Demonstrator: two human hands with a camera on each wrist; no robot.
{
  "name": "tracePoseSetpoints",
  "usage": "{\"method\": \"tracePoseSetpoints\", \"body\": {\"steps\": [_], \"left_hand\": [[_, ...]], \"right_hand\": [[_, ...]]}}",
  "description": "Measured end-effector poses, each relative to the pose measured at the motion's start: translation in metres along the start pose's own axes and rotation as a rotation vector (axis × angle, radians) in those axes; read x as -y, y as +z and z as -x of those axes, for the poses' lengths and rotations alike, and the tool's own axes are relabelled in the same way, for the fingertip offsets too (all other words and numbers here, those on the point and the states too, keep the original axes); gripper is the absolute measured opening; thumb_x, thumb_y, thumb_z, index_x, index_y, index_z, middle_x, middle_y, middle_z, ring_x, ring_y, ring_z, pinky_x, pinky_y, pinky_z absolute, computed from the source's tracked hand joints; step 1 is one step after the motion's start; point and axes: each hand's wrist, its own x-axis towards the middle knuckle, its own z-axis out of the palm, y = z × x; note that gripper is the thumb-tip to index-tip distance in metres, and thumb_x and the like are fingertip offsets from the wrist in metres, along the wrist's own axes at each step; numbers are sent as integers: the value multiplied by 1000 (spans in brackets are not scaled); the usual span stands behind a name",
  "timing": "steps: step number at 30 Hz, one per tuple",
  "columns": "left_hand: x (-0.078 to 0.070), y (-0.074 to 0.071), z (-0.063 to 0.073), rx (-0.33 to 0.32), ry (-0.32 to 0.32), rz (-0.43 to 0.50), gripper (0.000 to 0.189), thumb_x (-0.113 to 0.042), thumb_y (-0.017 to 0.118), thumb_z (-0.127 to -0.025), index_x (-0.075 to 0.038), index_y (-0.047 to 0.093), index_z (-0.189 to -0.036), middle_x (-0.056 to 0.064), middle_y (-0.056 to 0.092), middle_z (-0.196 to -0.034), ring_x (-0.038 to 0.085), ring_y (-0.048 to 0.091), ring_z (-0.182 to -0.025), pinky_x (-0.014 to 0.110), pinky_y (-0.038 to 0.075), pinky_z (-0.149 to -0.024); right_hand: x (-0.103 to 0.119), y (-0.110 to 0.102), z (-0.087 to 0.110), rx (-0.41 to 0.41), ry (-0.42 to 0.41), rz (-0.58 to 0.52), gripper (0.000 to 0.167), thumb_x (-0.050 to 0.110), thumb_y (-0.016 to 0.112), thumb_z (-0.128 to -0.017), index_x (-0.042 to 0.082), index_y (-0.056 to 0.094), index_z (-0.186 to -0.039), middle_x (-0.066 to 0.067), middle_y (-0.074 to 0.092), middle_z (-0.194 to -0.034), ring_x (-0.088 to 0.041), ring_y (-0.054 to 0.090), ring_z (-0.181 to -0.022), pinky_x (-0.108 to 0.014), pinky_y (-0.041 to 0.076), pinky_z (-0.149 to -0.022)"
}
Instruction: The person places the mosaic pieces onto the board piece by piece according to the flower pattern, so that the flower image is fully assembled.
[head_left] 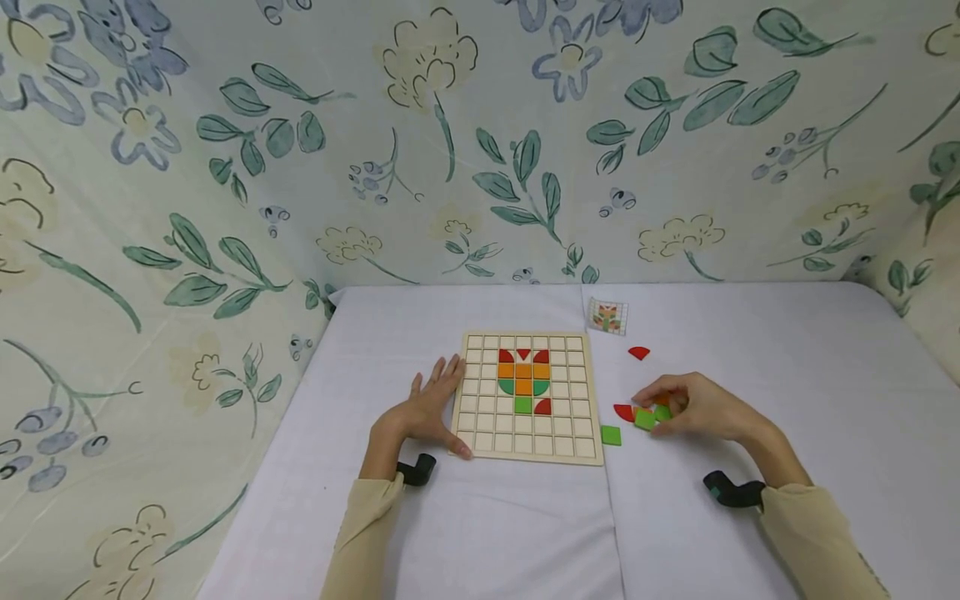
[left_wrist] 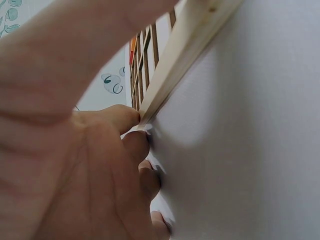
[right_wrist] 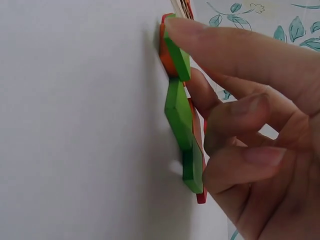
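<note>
A wooden grid board (head_left: 562, 446) lies on the white cloth, with red, orange and green tiles set as a tulip-like figure. The left hand (head_left: 423, 412) rests at the board's left edge, fingers spread, thumb by the lower left corner. To the right of the board, the right hand (head_left: 693, 407) pinches a green square tile (right_wrist: 179, 55) between thumb and finger. That tile tilts over an orange piece (right_wrist: 166, 57) in the right wrist view. More green tiles (right_wrist: 179, 112) lie under the curled fingers, partly hidden. Beside them is a red quarter-round tile (head_left: 623, 412).
A separate green square (head_left: 611, 435) lies close to the board's lower right side. Farther back are a red fan-shaped tile (head_left: 639, 353) and a small pattern card (head_left: 607, 317). A floral cloth (head_left: 450, 208) hangs behind the table.
</note>
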Motion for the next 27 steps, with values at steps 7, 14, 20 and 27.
{"method": "tracePoseSetpoints", "body": {"steps": [7, 14, 20, 27], "left_hand": [[0, 0, 0, 3, -1, 6, 150, -45, 100, -62, -13, -2, -167, 4, -11, -175, 27, -17, -162, 60, -11, -130], [0, 0, 0, 5, -6, 7, 150, -44, 100, -62, -14, -2, -167, 3, -12, -175, 27, -18, -162, 60, -11, -130], [-1, 0, 0, 5, -9, 6, 150, -45, 100, -62, -14, -2, -167, 3, -11, -175, 27, -18, -162, 59, -11, -130], [0, 0, 0, 6, -4, 0, 149, -45, 99, -63, -13, -2, -167, 5, -11, -175, 28, -17, -162, 61, -10, -130]], "right_hand": [[-2, 1, 0, -1, -36, -2, 37, 13, 90, -77, 10, 78, -112, -8, 74, -109, -14, 51, -77, -22, 42, -62], [2, 3, 0, -12, -50, 27, 28, 13, 87, -82, 11, 80, -109, -6, 74, -107, -12, 51, -77, -21, 41, -63], [3, 6, -2, 4, -52, 26, 37, 16, 89, -79, 16, 78, -115, -5, 72, -111, -13, 53, -75, -21, 43, -62], [2, 9, -3, 30, -108, 24, 33, 15, 89, -79, 16, 79, -111, -6, 69, -109, -13, 51, -71, -21, 43, -61]]}}
